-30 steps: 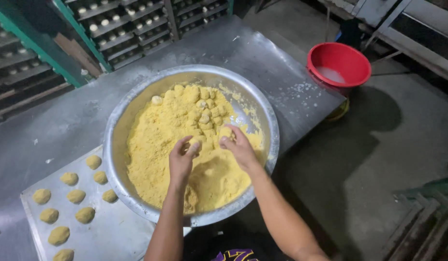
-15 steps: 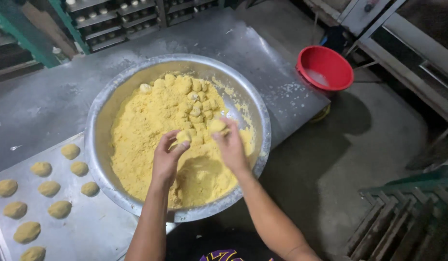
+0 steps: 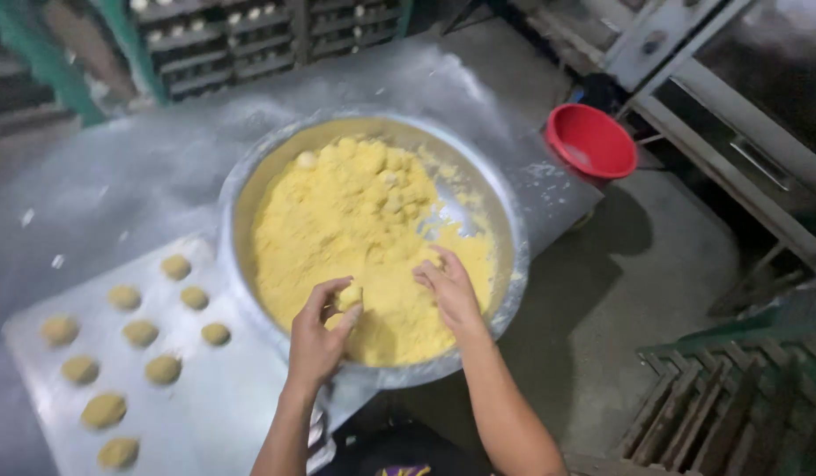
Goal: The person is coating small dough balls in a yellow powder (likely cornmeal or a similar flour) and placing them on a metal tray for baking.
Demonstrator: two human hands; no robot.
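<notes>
Both hands have drawn nearer in the bowl (image 3: 241,189): left hand (image 3: 318,335) fingers now pinch a dough lump (image 3: 349,297); right hand (image 3: 449,289) lies open on the yellow dough (image 3: 337,211).

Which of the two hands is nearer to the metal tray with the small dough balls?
Left. The left hand is over the big bowl's near rim, right beside the tray. The right hand is further right, over the yellow dough.
</notes>
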